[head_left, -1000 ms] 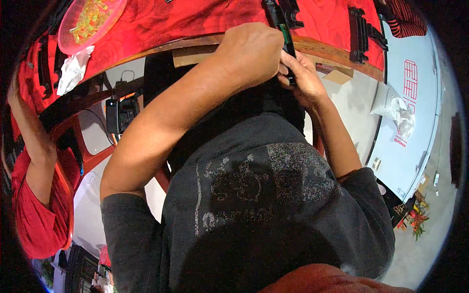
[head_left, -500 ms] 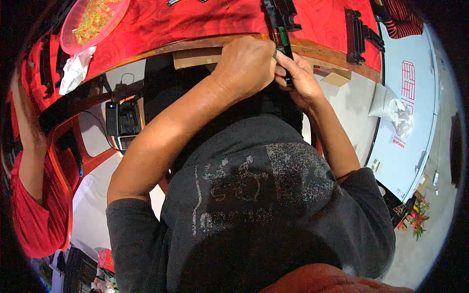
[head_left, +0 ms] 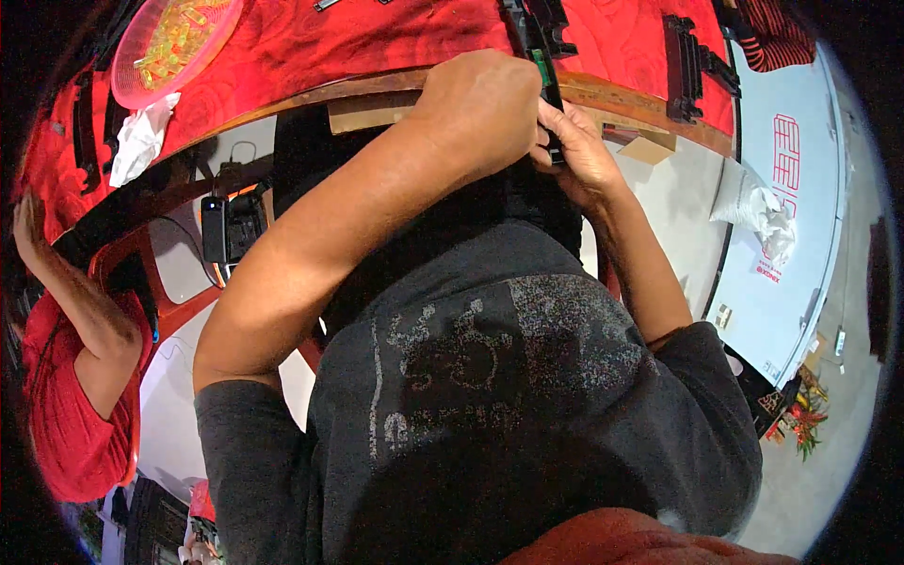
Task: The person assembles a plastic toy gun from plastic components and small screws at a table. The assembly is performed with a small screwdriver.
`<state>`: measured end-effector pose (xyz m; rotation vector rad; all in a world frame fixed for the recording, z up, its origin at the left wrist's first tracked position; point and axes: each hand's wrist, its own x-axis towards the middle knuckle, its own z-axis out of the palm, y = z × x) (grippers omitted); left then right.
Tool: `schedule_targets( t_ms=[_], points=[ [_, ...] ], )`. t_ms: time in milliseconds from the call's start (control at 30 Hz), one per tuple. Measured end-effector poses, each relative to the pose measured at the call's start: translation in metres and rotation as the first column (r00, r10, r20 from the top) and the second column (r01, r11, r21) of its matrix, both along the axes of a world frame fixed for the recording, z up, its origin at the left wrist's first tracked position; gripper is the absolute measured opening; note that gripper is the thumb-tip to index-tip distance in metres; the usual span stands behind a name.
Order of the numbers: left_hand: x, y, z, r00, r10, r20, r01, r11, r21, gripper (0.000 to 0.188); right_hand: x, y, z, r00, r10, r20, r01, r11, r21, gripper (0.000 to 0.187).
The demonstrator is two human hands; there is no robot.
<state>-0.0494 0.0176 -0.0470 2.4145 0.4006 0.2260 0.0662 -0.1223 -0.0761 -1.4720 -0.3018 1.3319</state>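
Both hands, left hand (head_left: pixel 480 104) and right hand (head_left: pixel 576 155), have fingers pinching one long black part (head_left: pixel 539 56) (table (head_left: pixel 395 89) edge)

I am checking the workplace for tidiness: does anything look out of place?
Only a crumpled white tissue lies loose on the red tablecloth, beside the pink bowl. Both hands grip the long black part normally.

A long, narrow black plastic part (head_left: pixel 539 56) with a small green patch on its side stands roughly upright at the near edge of the red-covered bench (head_left: pixel 377 47), its lower end hidden between 2 hands.
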Motion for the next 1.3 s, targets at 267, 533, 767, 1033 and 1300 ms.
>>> schedule_targets(
  t_ms=[267,533,767,1033,1300],
  points=[
    [0.002,0.001,0.006,0.999,-0.04,-0.026,0.042,0.997,0.059,0.018,-0.004,0.0,0.001,1.0,-0.017,0.019,0.017,1.0,-0.011,0.022],
    [0.003,0.006,0.006,0.997,-0.045,-0.056,0.047,0.998,0.046,0.018,-0.003,0.001,-0.001,1.0,-0.003,-0.002,0.003,1.0,0.011,0.021],
    [0.002,0.008,0.002,0.999,-0.032,-0.029,0.033,0.998,0.051,0.02,-0.003,0.002,0.001,0.999,-0.017,-0.029,0.017,1.0,-0.008,0.022],
    [0.004,0.007,0.003,0.998,-0.032,-0.061,0.035,0.998,0.045,0.022,-0.001,0.0,-0.003,0.999,0.003,-0.05,-0.001,0.999,0.04,0.025],
    [0.008,0.008,0.015,0.992,-0.111,-0.054,0.119,0.978,0.17,0.018,-0.005,0.002,-0.001,1.0,-0.014,0.025,0.013,0.999,0.031,0.027]
  ],
)
